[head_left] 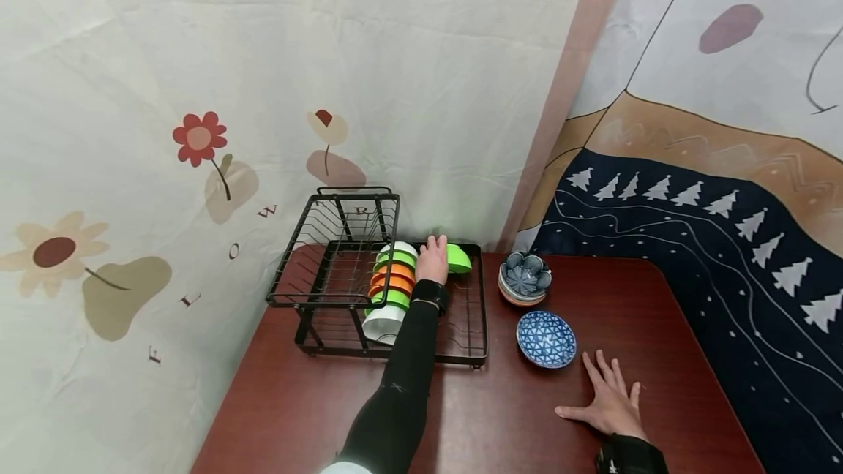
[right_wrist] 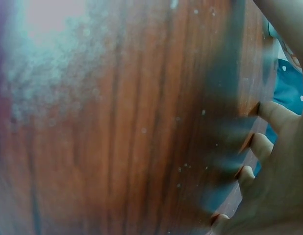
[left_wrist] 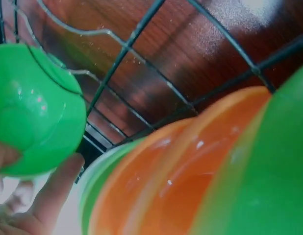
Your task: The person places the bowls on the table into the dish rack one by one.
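My left hand [head_left: 432,260] reaches into the black dish rack [head_left: 484,313] and pinches the rim of a green bowl [head_left: 458,259]. In the left wrist view one fingertip overlaps the inside of that green bowl [left_wrist: 38,107], and another finger lies along its outer edge. Beside the hand stands a row of nested bowls on edge, with white, green and orange bowls [head_left: 393,280] among them. My right hand [head_left: 609,402] rests on the table with its fingers spread, holding nothing. Nearest to it is a blue-and-white patterned bowl [head_left: 546,340].
A blue-grey flower-shaped bowl [head_left: 525,275] tops a small stack right of the rack. An upper wire basket [head_left: 332,251] overhangs the rack's left part. The brown table [head_left: 500,423] meets a pale printed cloth [head_left: 448,93] at the back and a navy one [head_left: 658,225] at right.
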Motion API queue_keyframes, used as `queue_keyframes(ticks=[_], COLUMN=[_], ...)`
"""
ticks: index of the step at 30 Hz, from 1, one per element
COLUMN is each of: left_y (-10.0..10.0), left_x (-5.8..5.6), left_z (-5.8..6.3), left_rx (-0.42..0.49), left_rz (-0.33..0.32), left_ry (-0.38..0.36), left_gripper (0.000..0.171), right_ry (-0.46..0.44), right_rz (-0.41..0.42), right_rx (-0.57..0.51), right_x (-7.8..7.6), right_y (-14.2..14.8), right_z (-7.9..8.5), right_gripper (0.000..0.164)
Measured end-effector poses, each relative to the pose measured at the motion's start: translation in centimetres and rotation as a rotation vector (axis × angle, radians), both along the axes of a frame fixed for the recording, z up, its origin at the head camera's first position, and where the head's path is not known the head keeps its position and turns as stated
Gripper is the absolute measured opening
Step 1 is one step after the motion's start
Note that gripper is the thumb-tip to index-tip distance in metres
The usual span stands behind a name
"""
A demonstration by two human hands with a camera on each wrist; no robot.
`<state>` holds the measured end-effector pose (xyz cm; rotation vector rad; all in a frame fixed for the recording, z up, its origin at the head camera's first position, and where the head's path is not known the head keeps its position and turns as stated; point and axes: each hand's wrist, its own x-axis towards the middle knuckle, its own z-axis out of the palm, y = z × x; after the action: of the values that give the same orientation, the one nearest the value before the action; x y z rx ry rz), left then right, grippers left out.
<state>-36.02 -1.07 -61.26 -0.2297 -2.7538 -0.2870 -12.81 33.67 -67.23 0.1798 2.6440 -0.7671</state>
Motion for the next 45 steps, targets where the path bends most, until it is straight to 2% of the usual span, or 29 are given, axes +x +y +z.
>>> queue_keyframes(ticks=[1, 3, 5, 10, 16, 23, 27, 31, 34, 37, 42, 45], left_y=[-0.1, -0.2, -0.2, 0.1, 0.2, -0.1, -0.1, 0.3, 0.6, 0.9, 0.3, -1.0], left_x=[0.0, 0.0, 0.0, 0.2, 0.6, 0.7, 0.8, 1.1, 1.9, 3.3, 6.8, 9.8], left_z=[0.3, 1.1, 1.6, 2.8, 2.9, 3.2, 3.5, 4.0, 4.5, 4.8, 4.9, 4.5], left_rx=[0.013, 0.003, -0.025, -0.054, -0.096, -0.106, -0.126, -0.144, -0.155, -0.162, -0.137, -0.098], left_rz=[-0.003, -0.003, -0.001, -0.014, -0.012, -0.020, -0.020, -0.050, -0.099, -0.144, -0.218, -0.276], left_ry=[-0.055, -0.117, -0.122, -0.098, -0.171, -0.177, -0.197, -0.183, -0.141, -0.065, 0.073, 0.135], left_gripper=[0.012, 0.026, 0.034, 0.035, 0.036, 0.049, 0.050, 0.053, 0.055, 0.055, 0.053, 0.054], right_ry=[0.001, 0.001, 0.003, 0.009, 0.002, 0.013, 0.022, 0.018, 0.010, 0.003, -0.001, 0.007], right_rz=[0.002, 0.003, 0.006, 0.004, 0.004, 0.004, 0.000, -0.003, 0.001, 0.007, 0.007, 0.006], right_rx=[0.001, -0.003, -0.008, -0.012, -0.008, -0.004, -0.009, -0.024, -0.021, -0.010, -0.013, -0.025], right_x=[0.0, -0.1, -0.2, -0.2, 0.0, -0.1, -0.1, -0.1, -0.1, -0.1, -0.2, -0.2], right_y=[0.1, 0.1, 0.1, 0.1, 0.1, 0.3, 0.3, 0.3, 0.4, 0.4, 0.4, 0.3], right_z=[-0.1, -0.1, -0.1, 0.1, 0.1, -0.2, -0.4, -0.4, -0.3, -0.2, -0.3, -0.5], right_gripper=[0.149, 0.149, 0.149, 0.149, 0.148, 0.149, 0.151, 0.152, 0.150, 0.149, 0.149, 0.151])
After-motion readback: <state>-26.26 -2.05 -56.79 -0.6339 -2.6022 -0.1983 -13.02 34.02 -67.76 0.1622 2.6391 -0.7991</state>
